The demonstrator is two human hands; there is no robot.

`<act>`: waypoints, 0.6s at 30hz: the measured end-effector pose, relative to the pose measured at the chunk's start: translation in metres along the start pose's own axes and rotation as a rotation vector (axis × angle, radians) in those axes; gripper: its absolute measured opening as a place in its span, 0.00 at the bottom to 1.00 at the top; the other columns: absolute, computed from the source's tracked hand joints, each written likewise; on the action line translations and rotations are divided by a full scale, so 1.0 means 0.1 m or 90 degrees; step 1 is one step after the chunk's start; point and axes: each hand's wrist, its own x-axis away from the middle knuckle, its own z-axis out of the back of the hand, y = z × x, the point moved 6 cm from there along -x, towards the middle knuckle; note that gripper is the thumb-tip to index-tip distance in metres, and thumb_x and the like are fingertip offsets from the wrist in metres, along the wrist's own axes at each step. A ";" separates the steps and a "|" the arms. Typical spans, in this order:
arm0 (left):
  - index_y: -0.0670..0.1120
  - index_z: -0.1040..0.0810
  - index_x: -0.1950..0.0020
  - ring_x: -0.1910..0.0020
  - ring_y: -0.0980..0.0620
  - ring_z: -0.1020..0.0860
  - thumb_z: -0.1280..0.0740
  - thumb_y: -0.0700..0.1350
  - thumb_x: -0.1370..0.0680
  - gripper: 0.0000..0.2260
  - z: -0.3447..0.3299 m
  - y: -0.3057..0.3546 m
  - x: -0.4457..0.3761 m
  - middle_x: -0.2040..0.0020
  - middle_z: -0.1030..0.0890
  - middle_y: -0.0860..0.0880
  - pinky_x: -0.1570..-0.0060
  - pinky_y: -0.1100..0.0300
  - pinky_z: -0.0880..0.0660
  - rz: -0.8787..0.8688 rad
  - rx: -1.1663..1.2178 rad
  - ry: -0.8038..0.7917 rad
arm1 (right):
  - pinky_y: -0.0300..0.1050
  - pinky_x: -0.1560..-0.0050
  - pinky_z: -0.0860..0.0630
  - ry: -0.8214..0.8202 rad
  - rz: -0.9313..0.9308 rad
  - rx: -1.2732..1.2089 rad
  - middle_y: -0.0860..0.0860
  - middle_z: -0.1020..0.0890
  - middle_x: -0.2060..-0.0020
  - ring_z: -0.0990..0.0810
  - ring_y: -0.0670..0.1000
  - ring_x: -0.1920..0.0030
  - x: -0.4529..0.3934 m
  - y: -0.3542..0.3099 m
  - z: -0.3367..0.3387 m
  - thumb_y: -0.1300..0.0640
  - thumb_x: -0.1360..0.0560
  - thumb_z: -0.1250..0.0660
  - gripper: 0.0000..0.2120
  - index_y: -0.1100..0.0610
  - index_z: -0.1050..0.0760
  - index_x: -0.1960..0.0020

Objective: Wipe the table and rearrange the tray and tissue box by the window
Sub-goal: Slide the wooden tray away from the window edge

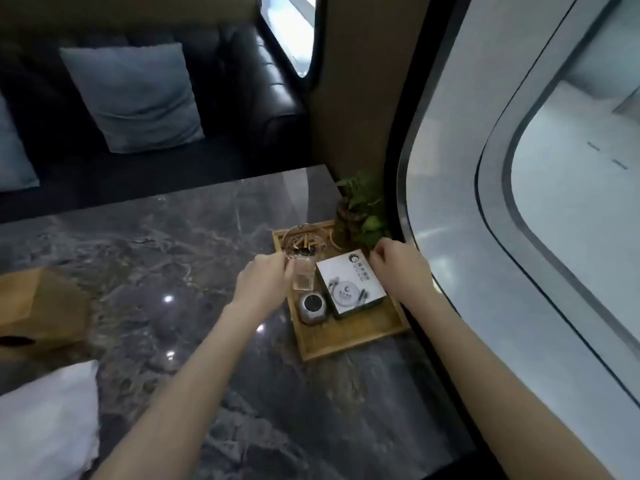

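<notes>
A wooden tray [349,341] lies on the dark marble table [156,244], right against the window. It carries a glass ashtray [303,242] with butts, a clear glass [304,277], a small round metal piece [313,306], a white printed box [349,285] and a small potted plant [363,209]. My left hand [263,282] is curled at the tray's left rim beside the glass. My right hand [398,268] is curled at the right rim, next to the white box's far corner. A brown tissue box [45,306], blurred, sits at the table's left edge. A white cloth [45,420] lies at the lower left.
A dark leather sofa [270,98] with grey cushions [135,95] stands beyond the table's far edge. The curved window frame [408,202] runs close along the tray's right side. Bare marble stretches between the tray and the brown box.
</notes>
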 end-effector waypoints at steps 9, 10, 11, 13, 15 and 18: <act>0.40 0.30 0.41 0.42 0.42 0.28 0.40 0.46 0.22 0.13 -0.69 -0.30 0.00 0.40 0.29 0.40 0.45 0.49 0.30 0.101 0.119 0.043 | 0.48 0.33 0.35 0.023 -0.167 -0.219 0.61 0.30 0.33 0.32 0.59 0.32 0.28 0.64 -0.71 0.66 0.22 0.46 0.21 0.63 0.40 0.29; 0.40 0.32 0.38 0.39 0.42 0.31 0.41 0.46 0.22 0.15 -0.76 -0.33 0.01 0.37 0.30 0.39 0.42 0.50 0.31 0.107 0.112 0.041 | 0.48 0.32 0.36 0.018 -0.177 -0.218 0.62 0.31 0.32 0.33 0.59 0.31 0.30 0.71 -0.78 0.66 0.22 0.47 0.22 0.63 0.42 0.28; 0.39 0.34 0.35 0.36 0.42 0.33 0.42 0.47 0.22 0.18 -0.83 -0.35 0.02 0.34 0.32 0.39 0.38 0.49 0.33 0.112 0.094 0.034 | 0.48 0.32 0.37 0.009 -0.191 -0.220 0.62 0.32 0.31 0.34 0.59 0.30 0.30 0.77 -0.83 0.66 0.21 0.47 0.22 0.63 0.43 0.28; 0.39 0.39 0.30 0.29 0.43 0.39 0.44 0.49 0.21 0.22 -0.96 -0.38 0.04 0.28 0.37 0.40 0.32 0.48 0.39 0.114 0.032 0.019 | 0.48 0.31 0.37 -0.013 -0.206 -0.233 0.61 0.34 0.29 0.35 0.58 0.29 0.31 0.85 -0.92 0.64 0.21 0.46 0.23 0.62 0.45 0.27; 0.39 0.40 0.29 0.27 0.44 0.42 0.47 0.50 0.20 0.23 -1.06 -0.40 0.06 0.26 0.39 0.42 0.31 0.48 0.42 0.117 0.000 0.007 | 0.46 0.31 0.38 -0.034 -0.211 -0.245 0.59 0.35 0.28 0.35 0.57 0.29 0.31 0.90 -0.96 0.64 0.21 0.45 0.24 0.61 0.45 0.26; 0.40 0.33 0.33 0.29 0.43 0.39 0.46 0.48 0.20 0.19 -1.13 -0.45 0.06 0.28 0.34 0.42 0.33 0.46 0.38 0.117 0.008 0.012 | 0.47 0.34 0.33 -0.043 -0.234 -0.255 0.60 0.29 0.32 0.30 0.59 0.33 0.30 0.97 -1.03 0.63 0.21 0.44 0.22 0.61 0.40 0.28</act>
